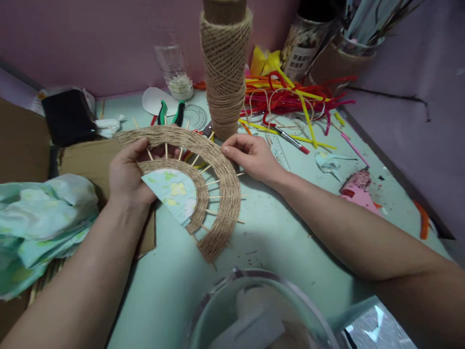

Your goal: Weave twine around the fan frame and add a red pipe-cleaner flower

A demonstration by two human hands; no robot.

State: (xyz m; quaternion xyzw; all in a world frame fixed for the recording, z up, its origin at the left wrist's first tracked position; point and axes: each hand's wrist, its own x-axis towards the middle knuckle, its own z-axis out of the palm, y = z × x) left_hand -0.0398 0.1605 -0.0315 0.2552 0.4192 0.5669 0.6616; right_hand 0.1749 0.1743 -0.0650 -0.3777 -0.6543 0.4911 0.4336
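Note:
A half-round woven twine fan (pixel 227 184) is held up over the table, tilted. It has two bands of brown twine on thin wooden sticks, with a pale blue flowered cloth (pixel 174 188) at its centre. My left hand (pixel 127 169) grips its left end, thumb in front and fingers behind, partly hidden. With fingertips pinched together, my right hand (pixel 252 154) touches the fan's upper right outer edge; I cannot make out whether a loose strand is between them. Just behind the fan stands a tall cone of twine (pixel 225 68).
Red and yellow pipe cleaners (pixel 290 92), a paintbrush (pixel 290 139) and green-handled pliers (pixel 178 114) lie behind. Crumpled cloth (pixel 47 203) and cardboard (pixel 85 157) are at left. A clear round container (pixel 254 276) stands in front, a pink glue gun (pixel 358 191) at right.

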